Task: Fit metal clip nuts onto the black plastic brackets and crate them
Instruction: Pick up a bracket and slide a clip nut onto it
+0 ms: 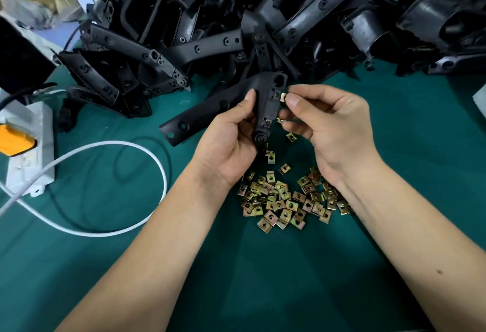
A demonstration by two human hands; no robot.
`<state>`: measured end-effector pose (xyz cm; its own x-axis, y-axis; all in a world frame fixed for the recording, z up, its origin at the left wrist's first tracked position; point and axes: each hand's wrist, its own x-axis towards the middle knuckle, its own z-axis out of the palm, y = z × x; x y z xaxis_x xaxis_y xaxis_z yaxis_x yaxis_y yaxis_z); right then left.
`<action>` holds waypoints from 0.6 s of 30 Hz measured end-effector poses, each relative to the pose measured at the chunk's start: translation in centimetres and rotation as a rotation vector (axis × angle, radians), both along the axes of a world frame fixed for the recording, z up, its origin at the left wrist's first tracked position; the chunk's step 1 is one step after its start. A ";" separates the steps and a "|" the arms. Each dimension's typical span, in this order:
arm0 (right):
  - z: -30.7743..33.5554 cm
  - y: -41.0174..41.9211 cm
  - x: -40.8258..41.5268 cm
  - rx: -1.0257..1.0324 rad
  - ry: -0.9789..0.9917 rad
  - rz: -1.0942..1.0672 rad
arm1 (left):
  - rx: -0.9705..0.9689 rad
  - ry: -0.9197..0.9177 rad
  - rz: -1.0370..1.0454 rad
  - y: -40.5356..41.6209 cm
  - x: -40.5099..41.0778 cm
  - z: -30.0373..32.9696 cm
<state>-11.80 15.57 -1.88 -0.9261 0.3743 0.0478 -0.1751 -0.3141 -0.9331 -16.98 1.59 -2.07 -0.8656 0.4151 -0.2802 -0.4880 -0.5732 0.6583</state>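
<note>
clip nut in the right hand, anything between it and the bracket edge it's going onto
Nothing visible does. The right hand pinches the clip nut right beside the edge of the bracket that the left hand grips. The left thumb lies on the bracket's other side, clear of that edge.

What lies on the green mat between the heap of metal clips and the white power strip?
In the head view, a white cable loops on the mat between the clips and the power strip, with a black cable inside its loop.
</note>
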 end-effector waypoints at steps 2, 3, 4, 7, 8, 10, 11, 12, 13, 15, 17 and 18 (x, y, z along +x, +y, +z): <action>0.0 -0.1 0.0 -0.016 0.003 0.006 | 0.003 -0.003 -0.006 0.0 0.0 0.0; 0.0 -0.1 0.0 -0.028 0.007 0.008 | 0.006 -0.004 -0.008 0.0 0.0 -0.1; 0.1 -0.1 0.0 -0.039 0.012 0.010 | 0.007 -0.006 -0.008 0.0 0.0 -0.1; 0.0 -0.1 0.0 -0.040 0.022 0.004 | 0.010 -0.015 -0.003 -0.1 -0.1 -0.1; 0.0 -0.1 0.0 -0.029 0.025 -0.002 | 0.007 -0.017 -0.005 -0.1 -0.1 -0.2; -0.2 -0.1 0.0 0.000 0.028 -0.008 | -0.012 -0.012 -0.006 -0.1 0.0 -0.2; -0.2 -0.1 0.0 0.011 0.028 -0.005 | -0.018 -0.006 -0.010 0.0 0.0 -0.2; -0.3 -0.1 0.0 0.017 0.027 0.002 | -0.014 -0.005 -0.016 0.0 0.0 -0.3; -0.3 -0.1 0.0 0.019 0.029 0.011 | -0.003 -0.008 -0.030 0.0 0.1 -0.1; -0.2 0.0 0.0 0.022 0.041 0.022 | 0.012 -0.016 -0.049 -0.1 0.2 0.0; -0.2 0.1 0.0 0.029 0.048 0.022 | -0.008 -0.023 -0.044 -0.1 0.3 0.2; -0.2 0.1 0.1 0.031 0.043 0.021 | -0.026 -0.022 -0.035 0.0 0.4 0.3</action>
<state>-11.71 15.70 -2.05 -0.9305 0.3524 0.0995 -0.2093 -0.2888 -0.9342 -16.57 1.60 -1.81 -0.8442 0.4373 -0.3099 -0.5218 -0.5386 0.6615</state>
